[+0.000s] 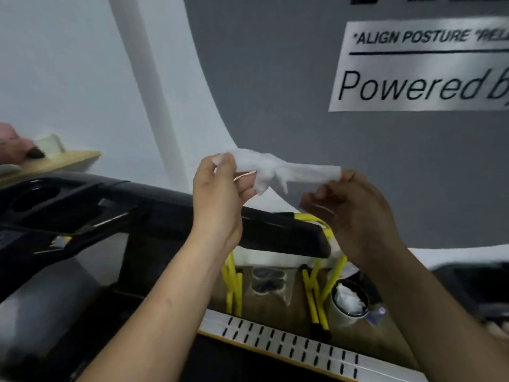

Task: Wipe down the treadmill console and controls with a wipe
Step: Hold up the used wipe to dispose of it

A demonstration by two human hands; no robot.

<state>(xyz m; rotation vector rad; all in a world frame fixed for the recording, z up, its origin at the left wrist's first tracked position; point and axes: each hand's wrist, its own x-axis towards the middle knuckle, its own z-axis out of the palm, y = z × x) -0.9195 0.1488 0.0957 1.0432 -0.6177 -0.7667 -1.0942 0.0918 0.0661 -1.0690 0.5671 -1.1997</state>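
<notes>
Hands at ends of horizontal wipe

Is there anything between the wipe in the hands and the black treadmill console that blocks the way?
Nothing visible does. The left hand and right hand pinch the wipe stretched between them in the air, and the console lies below and to the left with only open space between.

Gym: treadmill console, posture sign.
</notes>
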